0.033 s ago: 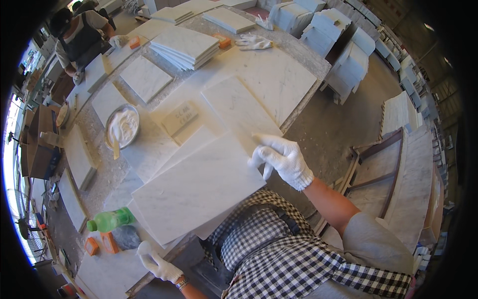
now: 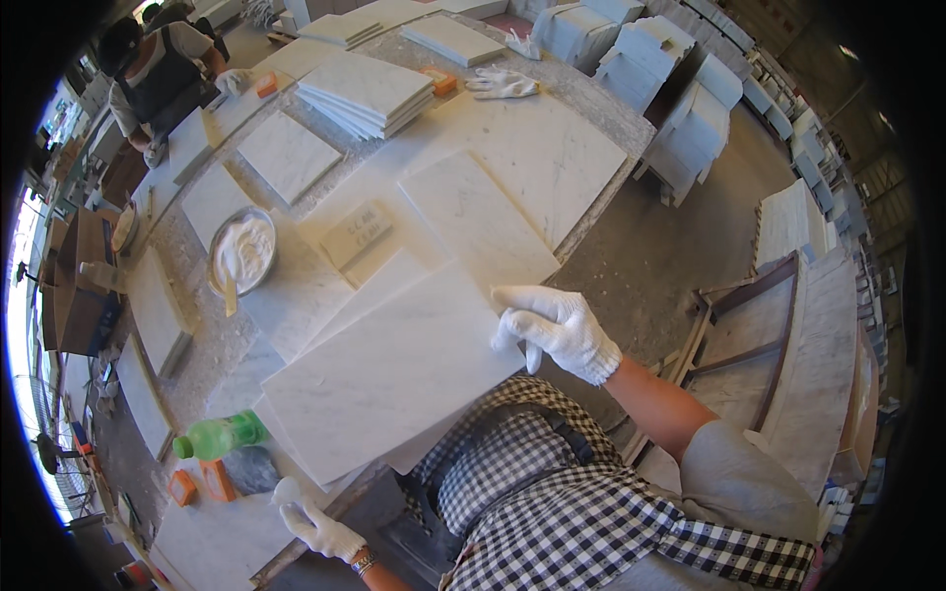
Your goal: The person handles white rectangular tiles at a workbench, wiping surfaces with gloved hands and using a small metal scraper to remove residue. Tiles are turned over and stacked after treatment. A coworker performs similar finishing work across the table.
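Note:
I hold a large white marble slab tilted over the near end of the stone workbench. My right hand, in a white knit glove, grips the slab's far right corner. Gloved as well, my left hand sits low at the slab's near left corner, fingers curled at its edge. More marble tiles lie under and beyond the slab, one of them just past my right hand. A small beige block rests on the bench behind the slab.
A metal bowl of white paste with a stick, a green bottle and orange blocks lie left. A tile stack and spare gloves sit farther back. Another person works far left. Slabs lean in a wooden frame on the right.

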A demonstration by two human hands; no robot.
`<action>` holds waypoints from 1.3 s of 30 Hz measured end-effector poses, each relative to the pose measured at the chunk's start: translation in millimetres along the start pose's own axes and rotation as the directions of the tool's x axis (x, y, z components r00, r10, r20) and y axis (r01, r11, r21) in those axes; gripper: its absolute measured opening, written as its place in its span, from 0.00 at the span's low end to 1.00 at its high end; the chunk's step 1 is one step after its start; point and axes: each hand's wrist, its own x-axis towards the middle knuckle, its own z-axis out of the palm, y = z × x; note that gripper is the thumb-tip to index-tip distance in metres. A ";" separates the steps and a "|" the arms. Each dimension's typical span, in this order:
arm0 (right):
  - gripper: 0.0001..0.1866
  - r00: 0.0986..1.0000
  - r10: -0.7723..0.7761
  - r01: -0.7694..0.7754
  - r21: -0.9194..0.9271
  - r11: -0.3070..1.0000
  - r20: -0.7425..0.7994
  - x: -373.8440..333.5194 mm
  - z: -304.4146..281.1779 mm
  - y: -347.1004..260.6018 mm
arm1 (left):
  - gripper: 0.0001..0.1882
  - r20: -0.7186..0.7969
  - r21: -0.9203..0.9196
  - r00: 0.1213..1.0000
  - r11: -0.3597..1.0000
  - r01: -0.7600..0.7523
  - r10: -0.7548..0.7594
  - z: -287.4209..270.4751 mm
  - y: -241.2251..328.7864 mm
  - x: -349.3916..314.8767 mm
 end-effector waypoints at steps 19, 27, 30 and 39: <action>0.24 0.984 -0.161 0.167 0.084 0.982 -0.076 -29.5 -9.5 18.3 | 0.46 0.486 0.352 0.684 0.594 -0.723 0.545 49.8 194.9 -11.1; 0.24 0.982 -0.160 0.167 0.068 0.984 -0.101 -33.6 -12.7 25.0 | 0.55 0.549 0.566 0.768 0.529 -0.632 0.331 100.9 229.7 12.2; 0.24 0.980 -0.160 0.168 0.063 0.984 -0.120 -34.3 -13.5 24.4 | 0.56 0.594 0.570 0.739 0.482 -0.666 0.318 92.5 227.4 -0.7; 0.23 0.972 -0.103 0.111 0.025 0.994 -0.211 -16.0 2.4 20.1 | 0.55 0.636 0.482 0.732 0.613 -0.625 0.246 62.2 211.4 -9.2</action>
